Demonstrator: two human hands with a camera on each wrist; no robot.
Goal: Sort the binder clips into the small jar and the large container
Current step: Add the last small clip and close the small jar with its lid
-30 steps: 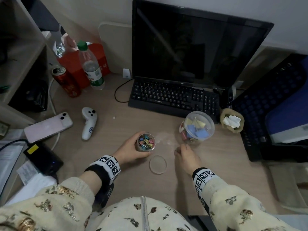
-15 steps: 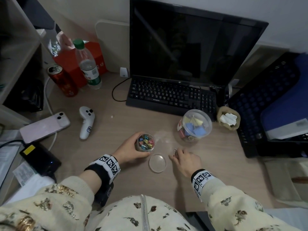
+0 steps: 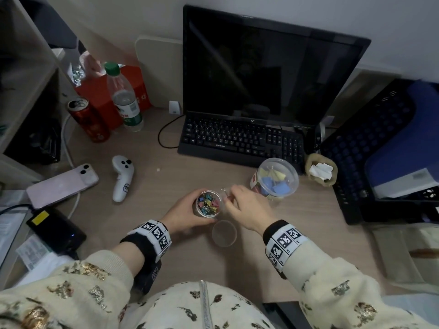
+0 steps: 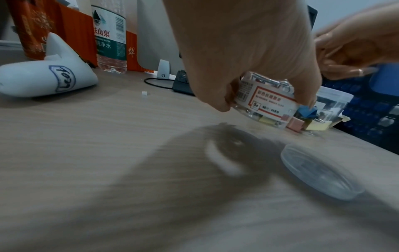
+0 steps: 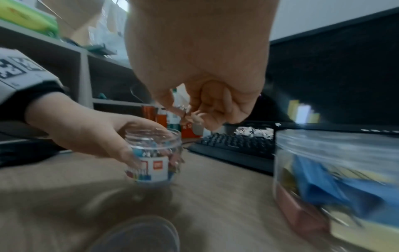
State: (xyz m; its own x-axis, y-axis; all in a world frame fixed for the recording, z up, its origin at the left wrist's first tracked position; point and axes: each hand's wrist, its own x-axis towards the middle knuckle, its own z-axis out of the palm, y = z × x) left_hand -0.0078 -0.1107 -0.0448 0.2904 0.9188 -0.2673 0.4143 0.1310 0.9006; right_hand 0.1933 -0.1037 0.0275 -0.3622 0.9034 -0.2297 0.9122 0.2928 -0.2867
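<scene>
My left hand [image 3: 187,213] grips the small clear jar [image 3: 208,203], which holds several small coloured binder clips and is lifted slightly off the desk [image 4: 264,100]. My right hand [image 3: 240,203] hovers just right of the jar's mouth and pinches a small binder clip [image 3: 225,191] between thumb and fingertips [image 5: 190,116]. The large clear container [image 3: 275,179] with big blue, yellow and pink clips stands on the desk to the right [image 5: 336,179]. The jar's round lid [image 3: 224,233] lies flat in front of the jar.
A black keyboard [image 3: 240,138] and monitor [image 3: 268,72] stand behind. A white controller [image 3: 121,176], a pink phone [image 3: 62,185], a red can [image 3: 89,119] and a water bottle [image 3: 123,96] are at the left. A small paper-filled cup [image 3: 321,170] sits right of the container.
My right hand picked the small clip up from the desk and raised it leftward to the jar's mouth. My left hand kept hold of the jar and lifted it a little.
</scene>
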